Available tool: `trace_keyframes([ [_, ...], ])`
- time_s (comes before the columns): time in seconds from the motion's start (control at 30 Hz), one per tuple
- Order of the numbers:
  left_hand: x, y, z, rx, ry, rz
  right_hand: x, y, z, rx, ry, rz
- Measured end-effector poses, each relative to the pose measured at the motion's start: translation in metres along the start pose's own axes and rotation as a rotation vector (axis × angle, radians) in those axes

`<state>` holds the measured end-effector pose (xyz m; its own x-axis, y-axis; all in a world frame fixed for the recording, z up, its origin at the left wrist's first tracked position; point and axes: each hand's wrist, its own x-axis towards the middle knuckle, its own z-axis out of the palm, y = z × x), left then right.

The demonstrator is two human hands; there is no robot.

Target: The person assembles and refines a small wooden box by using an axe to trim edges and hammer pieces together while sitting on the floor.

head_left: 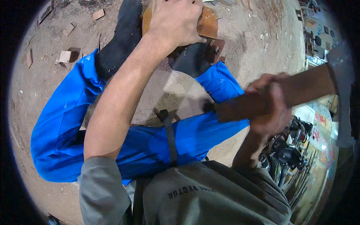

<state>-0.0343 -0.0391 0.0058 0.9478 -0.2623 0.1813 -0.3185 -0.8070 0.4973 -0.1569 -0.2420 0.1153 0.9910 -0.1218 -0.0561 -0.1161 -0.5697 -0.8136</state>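
Observation:
My left hand (174, 20) is at the top of the view, closed over an orange-brown wooden block (208, 23) between my black-covered feet. The fingertips and part of the block lie out of sight. My right hand (272, 103), blurred by motion, is wrapped around the thick brown handle of a hatchet-like tool (309, 86). A broad grey head (342, 97) crosses the handle's far end at the right rim. The handle's other end points toward my leg in blue trousers (202, 127). Blur leaves the exact shape of the head unclear.
Wood scraps such as a pale block (65, 56) and a small chip (98, 14) are scattered on the dusty ground. A reddish-brown wood piece (218, 50) sits by my right foot. Dark machinery (287, 150) and long sticks stand at the right.

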Motion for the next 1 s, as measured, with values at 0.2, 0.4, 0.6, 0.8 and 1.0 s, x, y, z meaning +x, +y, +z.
trace_keyframes([
  [0.2, 0.002, -0.006, 0.026, 0.092, 0.213, 0.086, -0.002, 0.014, 0.028, -0.239, -0.226, 0.388],
  [0.4, 0.001, -0.004, -0.003, 0.045, -0.029, -0.008, -0.007, -0.030, 0.011, 0.126, 0.058, 0.169],
  [0.6, 0.003, -0.002, 0.003, 0.107, -0.009, 0.049, -0.004, 0.048, 0.021, -0.297, -0.176, 0.096],
  [0.8, 0.000, -0.009, -0.007, 0.062, -0.052, -0.001, -0.007, -0.004, 0.017, -0.077, -0.042, 0.283],
  [1.0, 0.000, -0.015, 0.026, 0.088, 0.093, 0.053, -0.003, 0.017, 0.023, -0.350, -0.083, 0.182],
])
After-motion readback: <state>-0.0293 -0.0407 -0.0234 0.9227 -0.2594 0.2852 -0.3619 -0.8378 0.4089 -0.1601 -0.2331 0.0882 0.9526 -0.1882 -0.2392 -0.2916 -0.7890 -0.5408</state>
